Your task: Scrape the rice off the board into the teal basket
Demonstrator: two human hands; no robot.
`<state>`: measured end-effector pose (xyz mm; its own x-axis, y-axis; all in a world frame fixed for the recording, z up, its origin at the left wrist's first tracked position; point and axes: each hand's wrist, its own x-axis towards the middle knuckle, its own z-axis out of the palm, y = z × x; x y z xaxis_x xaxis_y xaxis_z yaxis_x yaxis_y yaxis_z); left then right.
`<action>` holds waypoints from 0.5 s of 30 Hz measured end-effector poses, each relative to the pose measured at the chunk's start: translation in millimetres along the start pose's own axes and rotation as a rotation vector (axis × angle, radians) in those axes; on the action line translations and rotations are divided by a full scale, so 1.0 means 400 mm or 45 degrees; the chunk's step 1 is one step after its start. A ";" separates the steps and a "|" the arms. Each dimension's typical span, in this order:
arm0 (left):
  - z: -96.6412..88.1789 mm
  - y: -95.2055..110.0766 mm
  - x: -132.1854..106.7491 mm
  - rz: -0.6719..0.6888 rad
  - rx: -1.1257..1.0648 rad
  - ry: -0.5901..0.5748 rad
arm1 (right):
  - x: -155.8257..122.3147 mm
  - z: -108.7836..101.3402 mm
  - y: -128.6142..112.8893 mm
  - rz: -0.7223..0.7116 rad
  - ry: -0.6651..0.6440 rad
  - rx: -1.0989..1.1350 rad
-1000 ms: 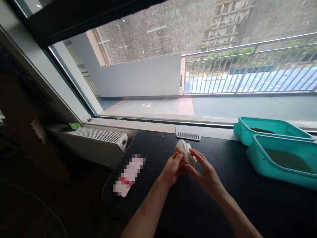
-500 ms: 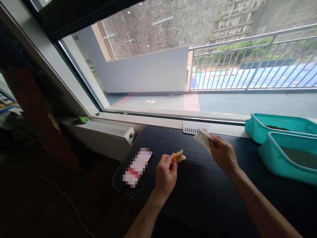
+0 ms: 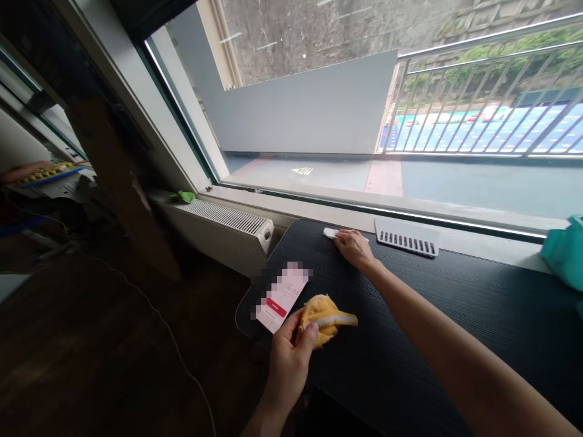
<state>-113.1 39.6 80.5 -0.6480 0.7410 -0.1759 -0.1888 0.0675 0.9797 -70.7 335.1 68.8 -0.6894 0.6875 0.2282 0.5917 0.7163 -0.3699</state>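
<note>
My left hand [image 3: 290, 358] pinches a crumpled yellow banana peel [image 3: 322, 320] between thumb and fingers, held above the near part of the black table [image 3: 387, 315]. One strip of the peel sticks out to the right and shows its pale inner side. Farther back, my right hand [image 3: 355, 247] is closed on a white tissue [image 3: 330, 232], pressed against the tabletop near its back edge. Most of the tissue is hidden under the fingers. A phone [image 3: 283, 296] with a pink screen and a red bar lies just left of the peel, partly blurred out.
A white slotted plate [image 3: 407, 237] leans by the windowsill. Teal tubs [image 3: 565, 252] stand at the right edge. Left of the table are a radiator [image 3: 228, 227] with a green object on it and a white cable [image 3: 175, 346] on the floor. At far left, a person's arm [image 3: 27, 172] shows.
My right hand has moved left with the tissue, from the air down onto the table's back part. My left hand has lifted the peel nearer to me. The view has turned left.
</note>
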 end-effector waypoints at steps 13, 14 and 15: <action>0.140 0.193 0.285 0.524 0.492 0.055 | -0.369 -0.051 -0.049 -0.494 -0.092 0.342; 0.128 0.184 0.235 0.526 0.449 0.034 | -0.401 -0.056 -0.055 -0.484 -0.093 0.366; 0.110 0.170 0.175 0.512 0.413 -0.002 | -0.431 -0.060 -0.063 -0.469 -0.098 0.393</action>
<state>-139.0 125.4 139.2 -0.6214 0.7518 0.2206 0.3137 -0.0192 0.9493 43.1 201.4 60.4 -0.8655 0.3756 0.3315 0.1589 0.8333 -0.5294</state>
